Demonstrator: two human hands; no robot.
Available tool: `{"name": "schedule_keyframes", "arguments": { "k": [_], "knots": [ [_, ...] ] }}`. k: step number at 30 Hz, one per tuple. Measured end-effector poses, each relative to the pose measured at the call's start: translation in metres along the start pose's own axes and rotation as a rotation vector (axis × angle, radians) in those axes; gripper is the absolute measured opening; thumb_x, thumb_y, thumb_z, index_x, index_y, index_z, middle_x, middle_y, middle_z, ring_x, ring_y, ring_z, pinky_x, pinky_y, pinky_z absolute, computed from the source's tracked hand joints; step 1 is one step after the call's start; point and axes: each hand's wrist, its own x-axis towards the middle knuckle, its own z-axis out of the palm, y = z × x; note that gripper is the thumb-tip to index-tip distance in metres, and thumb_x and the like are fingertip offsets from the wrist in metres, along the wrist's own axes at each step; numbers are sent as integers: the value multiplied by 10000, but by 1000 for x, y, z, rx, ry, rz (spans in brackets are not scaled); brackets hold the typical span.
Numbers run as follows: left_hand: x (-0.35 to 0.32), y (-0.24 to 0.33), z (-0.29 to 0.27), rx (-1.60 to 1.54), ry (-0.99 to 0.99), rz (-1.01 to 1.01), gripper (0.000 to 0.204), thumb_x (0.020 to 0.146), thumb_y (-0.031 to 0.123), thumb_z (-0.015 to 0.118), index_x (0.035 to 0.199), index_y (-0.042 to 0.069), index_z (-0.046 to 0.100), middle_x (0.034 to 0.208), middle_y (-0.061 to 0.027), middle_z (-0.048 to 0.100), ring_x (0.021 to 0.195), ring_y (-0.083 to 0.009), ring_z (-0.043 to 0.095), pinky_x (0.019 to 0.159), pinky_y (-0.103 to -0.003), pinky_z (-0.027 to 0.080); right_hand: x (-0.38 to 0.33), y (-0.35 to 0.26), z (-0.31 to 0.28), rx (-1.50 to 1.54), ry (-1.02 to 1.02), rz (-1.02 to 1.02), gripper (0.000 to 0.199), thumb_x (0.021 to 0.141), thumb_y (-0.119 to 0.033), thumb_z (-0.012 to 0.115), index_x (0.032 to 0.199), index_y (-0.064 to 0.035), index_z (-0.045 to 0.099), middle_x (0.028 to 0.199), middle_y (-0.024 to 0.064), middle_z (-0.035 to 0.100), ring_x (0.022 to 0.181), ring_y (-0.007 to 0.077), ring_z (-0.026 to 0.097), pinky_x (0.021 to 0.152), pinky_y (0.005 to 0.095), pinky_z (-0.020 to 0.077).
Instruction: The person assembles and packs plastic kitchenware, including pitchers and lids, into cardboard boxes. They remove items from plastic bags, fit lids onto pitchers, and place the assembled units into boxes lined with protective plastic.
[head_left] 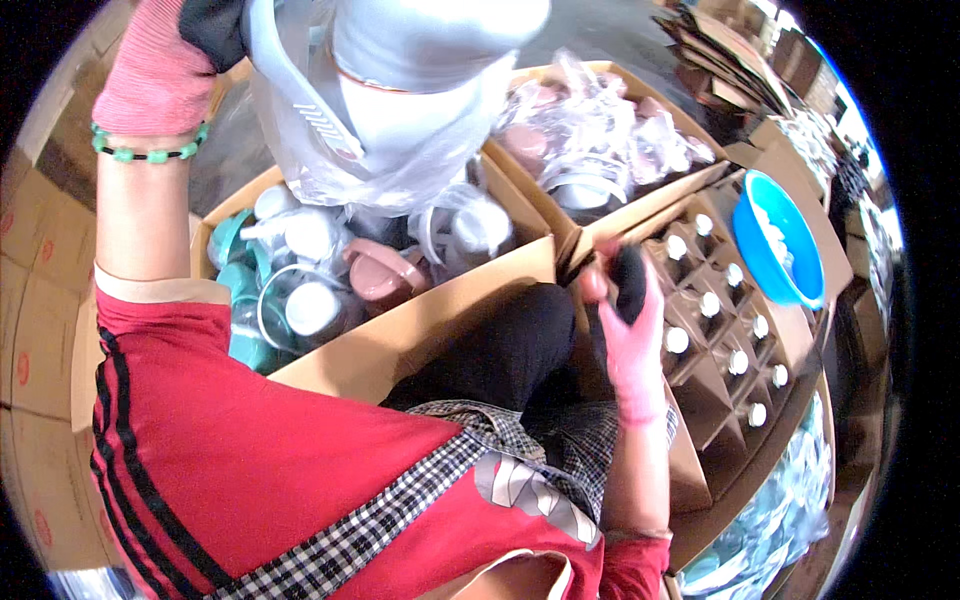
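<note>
My left hand, in a pink glove with dark fingers, is raised at the upper left and closed on a light-blue jug. A clear plastic bag hangs around the lower part of the jug, and the jug's top runs past the picture's upper edge. My right hand, gloved the same way, hovers between my knee and a divided carton. Its fingers are smeared by motion, so what they do does not show. Below the jug stands an open carton with bagged jugs in teal, white and pink.
Behind it, another carton holds pink and white bagged jugs. White caps show in several cells of the divided carton. A bright blue basin with small white pieces sits at its far side. Stacked cartons line the left; flattened cardboard lies at the back right.
</note>
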Motion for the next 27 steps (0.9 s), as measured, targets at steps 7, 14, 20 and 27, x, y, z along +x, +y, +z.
{"name": "schedule_keyframes", "arguments": {
  "k": [7, 14, 20, 27],
  "knots": [
    [-7, 35, 91, -273, -262, 210, 174, 783, 79, 518, 912, -29, 563, 842, -72, 589, 719, -111, 567, 667, -219, 471, 35, -51, -51, 321, 149, -202, 997, 537, -403, 746, 1258, 20, 201, 1254, 124, 314, 1149, 187, 315, 950, 303, 249],
    [-86, -11, 158, -144, -390, 100, 238, 774, 114, 526, 975, -12, 548, 911, -75, 580, 809, -133, 555, 731, -237, 444, -107, 40, -89, 468, 465, 161, 787, 678, -508, 590, 1204, 5, 311, 1156, 124, 423, 1050, 205, 418, 909, 316, 315],
    [-102, -36, 159, -683, -528, -437, 284, 815, 169, 483, 1039, -5, 499, 943, -97, 565, 844, -133, 544, 740, -244, 442, -185, 135, -55, 487, 438, 308, 631, 783, -463, 475, 1172, 5, 306, 1129, 130, 422, 1005, 210, 437, 857, 309, 348],
    [-174, -212, 142, 168, -232, 123, 149, 822, 126, 439, 840, 5, 523, 808, -112, 560, 806, -237, 528, 774, -332, 400, -215, 179, -48, 1137, 444, 497, 485, 864, -365, 325, 1225, -42, 296, 1202, 108, 402, 1070, 236, 416, 925, 365, 331]
  ]
}}
